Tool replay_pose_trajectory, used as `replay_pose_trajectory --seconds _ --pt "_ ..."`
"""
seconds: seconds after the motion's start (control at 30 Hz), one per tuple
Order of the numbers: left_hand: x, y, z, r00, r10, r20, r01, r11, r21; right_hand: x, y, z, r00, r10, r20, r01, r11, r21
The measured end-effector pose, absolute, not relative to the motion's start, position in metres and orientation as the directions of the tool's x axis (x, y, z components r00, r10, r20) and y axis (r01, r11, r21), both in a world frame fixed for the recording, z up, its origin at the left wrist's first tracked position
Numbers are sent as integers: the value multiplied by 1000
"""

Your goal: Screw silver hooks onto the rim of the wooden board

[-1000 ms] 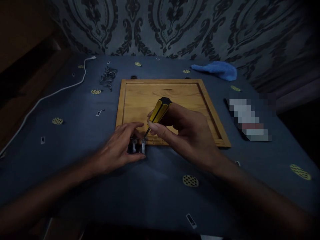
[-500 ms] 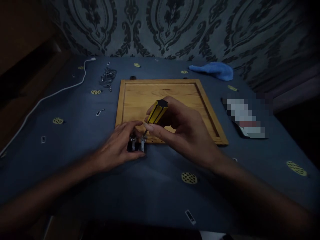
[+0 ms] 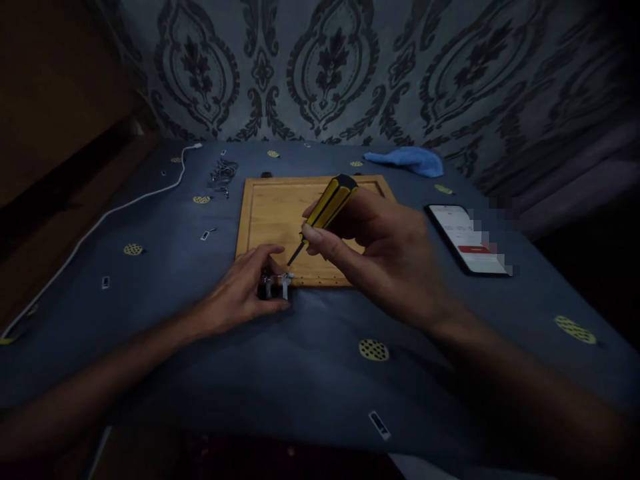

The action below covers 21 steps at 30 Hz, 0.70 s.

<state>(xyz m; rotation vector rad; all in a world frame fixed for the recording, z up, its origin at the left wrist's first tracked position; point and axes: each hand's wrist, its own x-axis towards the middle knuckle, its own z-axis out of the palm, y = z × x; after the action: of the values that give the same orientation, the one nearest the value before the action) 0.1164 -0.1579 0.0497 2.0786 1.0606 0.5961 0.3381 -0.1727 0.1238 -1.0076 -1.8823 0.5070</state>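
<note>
My right hand (image 3: 385, 257) is closed round a yellow and black screwdriver (image 3: 327, 207), whose tip points down and left, a little above the near edge of a wooden board (image 3: 270, 213). My left hand (image 3: 237, 297) pinches a small metal bracket (image 3: 280, 285) against that near left corner of the board. A row of small holes runs along the board's near edge beside the bracket. The bracket's lower part is hidden by my left fingers.
The board lies on a blue patterned cloth (image 3: 310, 373). A lit phone (image 3: 467, 239) lies to the right, a blue rag (image 3: 407, 161) at the back, a heap of metal hooks (image 3: 223, 172) and a white cable (image 3: 145, 197) at the left. Patterned wall behind.
My right hand has lifted the screwdriver, so its tip now hangs slightly above the bracket. The view has shifted, and my left hand still holds the bracket.
</note>
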Motion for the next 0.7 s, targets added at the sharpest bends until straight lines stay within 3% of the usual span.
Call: replay_pose_trajectory --seconds 0.27,0.7 --pt "118 -158 52 553 830 75 513 -410 754 340 -165 113 -379 750 542 478 660 -579" --pt "116 -155 39 561 813 155 466 -465 753 331 -163 100 -369 765 528 496 642 -584"
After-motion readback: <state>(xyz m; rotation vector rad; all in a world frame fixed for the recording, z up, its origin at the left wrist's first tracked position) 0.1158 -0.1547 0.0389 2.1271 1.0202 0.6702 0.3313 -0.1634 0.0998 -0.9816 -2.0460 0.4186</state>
